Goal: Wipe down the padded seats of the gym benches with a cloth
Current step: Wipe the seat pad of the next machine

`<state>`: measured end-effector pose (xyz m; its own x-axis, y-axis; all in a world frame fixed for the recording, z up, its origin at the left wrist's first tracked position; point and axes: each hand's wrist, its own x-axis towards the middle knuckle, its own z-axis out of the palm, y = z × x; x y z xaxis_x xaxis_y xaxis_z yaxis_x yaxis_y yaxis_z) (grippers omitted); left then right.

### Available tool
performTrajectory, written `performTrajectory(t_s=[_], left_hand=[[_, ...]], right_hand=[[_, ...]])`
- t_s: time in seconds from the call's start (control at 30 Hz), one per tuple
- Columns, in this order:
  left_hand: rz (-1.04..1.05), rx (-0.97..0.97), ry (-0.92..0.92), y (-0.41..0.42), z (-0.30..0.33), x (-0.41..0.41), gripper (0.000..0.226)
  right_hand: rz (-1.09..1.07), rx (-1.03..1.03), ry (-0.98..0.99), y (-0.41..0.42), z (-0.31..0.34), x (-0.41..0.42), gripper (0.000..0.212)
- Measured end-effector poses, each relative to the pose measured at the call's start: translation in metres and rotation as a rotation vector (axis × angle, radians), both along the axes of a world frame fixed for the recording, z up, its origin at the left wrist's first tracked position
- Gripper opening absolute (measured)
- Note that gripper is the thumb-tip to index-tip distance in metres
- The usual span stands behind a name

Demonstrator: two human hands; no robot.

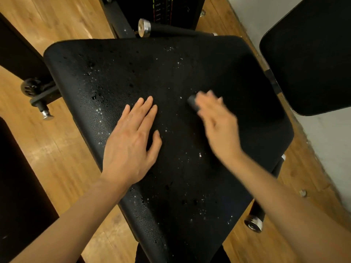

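- While the head view looks straight down, a dark slab (20,186) fills the lower left corner; its edge is cut off by the frame, identity unclear.
- Wooden floor (62,149) shows as an open strip between that slab and the seat's left edge.
- Small wheel and knob assembly (36,93) sticks out just beside the seat's upper left edge.
- Left hand (131,143) lies flat on the padded seat (171,73), fingers straight and slightly spread, holding nothing; it sits near the seat's left edge.
- Seat is black, textured, speckled with droplets (98,111); its near end runs out of frame at the bottom.
- Chrome-capped bar (144,28) lies just past the seat's far edge.
- Right hand (218,126) is motion-blurred over the seat's middle; fingers appear curled onto a small dark cloth (192,102), of which only one end shows. Grip detail is hard to make out.
- Seat's right half is in deep shadow.
- Second black pad (313,54) stands apart at upper right, cut off by the frame; pale floor (266,10) shows in the gap between.
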<state>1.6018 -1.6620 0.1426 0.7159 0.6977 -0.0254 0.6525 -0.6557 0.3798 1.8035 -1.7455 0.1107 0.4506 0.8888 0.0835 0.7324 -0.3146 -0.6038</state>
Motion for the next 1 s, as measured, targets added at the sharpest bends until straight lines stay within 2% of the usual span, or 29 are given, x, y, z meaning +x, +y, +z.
performTrajectory(t_s=[0.07, 0.13, 0.17, 0.2, 0.27, 0.33, 0.37, 0.43, 0.5, 0.53, 0.57, 0.63, 0.7, 0.73, 0.8, 0.83, 0.87, 0.9, 1.0], left_hand=[[0.007, -0.002, -0.006, 0.000, -0.001, 0.000, 0.054], [0.011, -0.004, -0.009, 0.000, -0.001, 0.001, 0.054], [0.016, -0.007, -0.008, -0.001, 0.000, 0.001, 0.054], [0.018, -0.009, -0.004, -0.001, 0.000, 0.001, 0.054], [0.016, -0.017, 0.006, -0.001, 0.001, 0.001, 0.054], [0.017, -0.023, 0.001, 0.000, 0.001, 0.002, 0.055], [0.017, -0.027, -0.003, 0.000, 0.001, 0.002, 0.055], [0.035, -0.035, -0.010, -0.001, 0.001, 0.002, 0.055], [0.056, -0.050, -0.020, -0.002, 0.000, 0.003, 0.054], [0.059, -0.059, -0.019, -0.002, 0.001, 0.003, 0.054], [0.058, -0.066, -0.011, -0.002, 0.002, 0.003, 0.054], [0.050, -0.074, 0.018, -0.001, 0.004, 0.004, 0.055], [0.045, -0.086, 0.041, -0.001, 0.008, 0.005, 0.056], [0.051, -0.092, 0.044, -0.001, 0.009, 0.006, 0.056], [0.062, -0.092, 0.037, 0.000, 0.011, 0.008, 0.055], [0.072, -0.083, 0.033, 0.002, 0.011, 0.009, 0.055], [0.088, -0.070, 0.030, 0.006, 0.011, 0.010, 0.054], [0.113, -0.056, 0.026, 0.012, 0.010, 0.012, 0.054], [0.225, -0.011, 0.025, 0.039, 0.008, 0.017, 0.052]], right_hand=[[-0.314, -0.014, 0.054, 0.031, -0.011, 0.041, 0.036], [-0.524, -0.041, 0.067, 0.050, -0.010, 0.031, 0.036], [-0.501, -0.029, 0.069, 0.052, -0.007, 0.010, 0.036], [-0.389, -0.001, 0.056, 0.047, 0.000, -0.011, 0.035], [-0.060, 0.025, 0.015, 0.027, 0.008, -0.035, 0.035], [0.160, 0.012, -0.020, 0.023, 0.005, -0.010, 0.035], [0.166, 0.022, -0.040, 0.030, -0.001, 0.013, 0.034], [-0.085, 0.041, 0.012, 0.053, -0.016, 0.054, 0.034], [-0.401, 0.026, 0.091, 0.071, -0.016, 0.044, 0.034], [-0.407, 0.045, 0.111, 0.073, -0.012, 0.023, 0.033], [-0.277, 0.079, 0.117, 0.067, -0.006, 0.001, 0.033], [0.122, 0.105, 0.093, 0.045, 0.000, -0.024, 0.035], [0.320, 0.095, 0.039, 0.049, -0.004, 0.006, 0.036], [0.279, 0.085, 0.029, 0.062, -0.009, 0.027, 0.036], [-0.043, 0.058, 0.102, 0.094, -0.015, 0.058, 0.035], [-0.221, 0.037, 0.128, 0.104, -0.014, 0.054, 0.035], [-0.306, 0.030, 0.120, 0.106, -0.009, 0.037, 0.035], [-0.247, 0.049, 0.114, 0.102, -0.004, 0.016, 0.036], [0.325, 0.132, 0.119, 0.068, 0.001, -0.014, 0.036]])
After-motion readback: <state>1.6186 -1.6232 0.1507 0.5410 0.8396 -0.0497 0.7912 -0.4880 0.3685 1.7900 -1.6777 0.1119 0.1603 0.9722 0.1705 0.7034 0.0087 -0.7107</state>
